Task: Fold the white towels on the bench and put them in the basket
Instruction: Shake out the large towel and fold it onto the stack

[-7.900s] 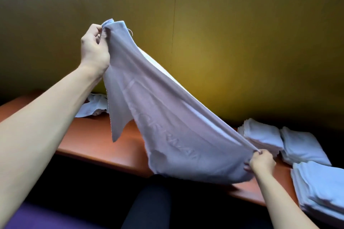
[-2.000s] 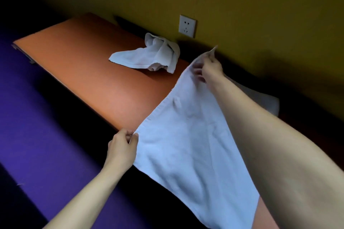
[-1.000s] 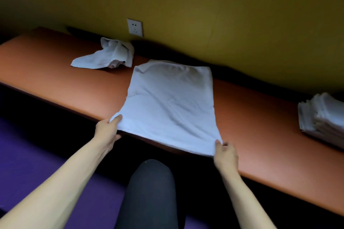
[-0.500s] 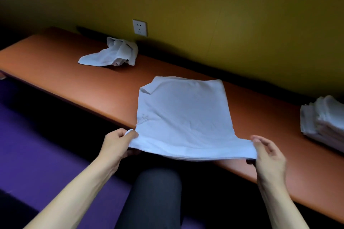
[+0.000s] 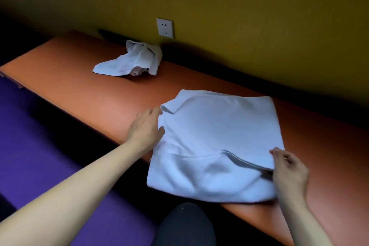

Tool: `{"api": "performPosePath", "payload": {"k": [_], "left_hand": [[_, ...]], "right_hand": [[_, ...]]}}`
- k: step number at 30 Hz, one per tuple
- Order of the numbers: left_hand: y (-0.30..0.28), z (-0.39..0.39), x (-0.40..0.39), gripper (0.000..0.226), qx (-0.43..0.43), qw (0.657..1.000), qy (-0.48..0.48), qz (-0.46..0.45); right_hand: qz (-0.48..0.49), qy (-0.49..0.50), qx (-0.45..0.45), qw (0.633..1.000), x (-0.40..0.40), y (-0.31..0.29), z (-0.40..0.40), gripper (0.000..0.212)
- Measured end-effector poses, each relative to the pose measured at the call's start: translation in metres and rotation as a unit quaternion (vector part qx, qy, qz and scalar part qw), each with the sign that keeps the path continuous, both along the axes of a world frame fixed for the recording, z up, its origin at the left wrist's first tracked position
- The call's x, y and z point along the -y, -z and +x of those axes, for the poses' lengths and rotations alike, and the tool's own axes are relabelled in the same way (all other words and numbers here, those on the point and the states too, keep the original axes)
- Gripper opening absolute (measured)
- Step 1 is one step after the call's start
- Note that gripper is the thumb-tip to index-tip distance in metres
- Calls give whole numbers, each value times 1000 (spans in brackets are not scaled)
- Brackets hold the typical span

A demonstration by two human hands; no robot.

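A white towel [image 5: 215, 136] lies folded over on the orange bench [image 5: 103, 102], its near part hanging a little past the front edge. My left hand [image 5: 146, 128] rests with straight fingers against the towel's left edge, near a turned-up corner. At the right side, my right hand [image 5: 287, 168] pinches the edge of the upper layer. A second white towel [image 5: 133, 62] lies crumpled farther back on the bench, by the wall. No basket is in view.
A yellow wall with a white socket [image 5: 165, 27] runs behind the bench. Purple floor [image 5: 40, 146] lies to the left below the bench. My dark-clothed knee [image 5: 185, 225] is under the bench's front edge.
The towel's near edge, lifted by both hands half a second ago, has been folded over onto the far part. My left hand has let go and moved to the left edge.
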State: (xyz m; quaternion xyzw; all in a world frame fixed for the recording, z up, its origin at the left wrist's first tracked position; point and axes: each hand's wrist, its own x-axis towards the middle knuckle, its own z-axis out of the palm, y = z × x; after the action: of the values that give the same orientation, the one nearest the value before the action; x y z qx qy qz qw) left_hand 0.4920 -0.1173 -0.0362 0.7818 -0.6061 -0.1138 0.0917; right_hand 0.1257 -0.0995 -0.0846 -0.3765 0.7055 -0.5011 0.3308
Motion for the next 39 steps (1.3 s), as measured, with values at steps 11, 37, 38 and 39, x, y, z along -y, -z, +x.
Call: {"api": "performPosePath", "payload": {"k": [11, 37, 38, 39], "left_hand": [[37, 20, 132, 38, -198, 962, 39, -183], [22, -9, -76, 32, -5, 954, 300, 20], [17, -4, -81, 24, -35, 961, 273, 22], [10, 0, -86, 20, -93, 968, 232, 27]], "right_hand": [[-7, -2, -10, 1000, -5, 24, -2, 11], [-45, 6, 255, 966, -40, -58, -18, 18], [-41, 10, 263, 964, -44, -65, -18, 17], [-40, 21, 273, 961, -46, -70, -22, 16]]}}
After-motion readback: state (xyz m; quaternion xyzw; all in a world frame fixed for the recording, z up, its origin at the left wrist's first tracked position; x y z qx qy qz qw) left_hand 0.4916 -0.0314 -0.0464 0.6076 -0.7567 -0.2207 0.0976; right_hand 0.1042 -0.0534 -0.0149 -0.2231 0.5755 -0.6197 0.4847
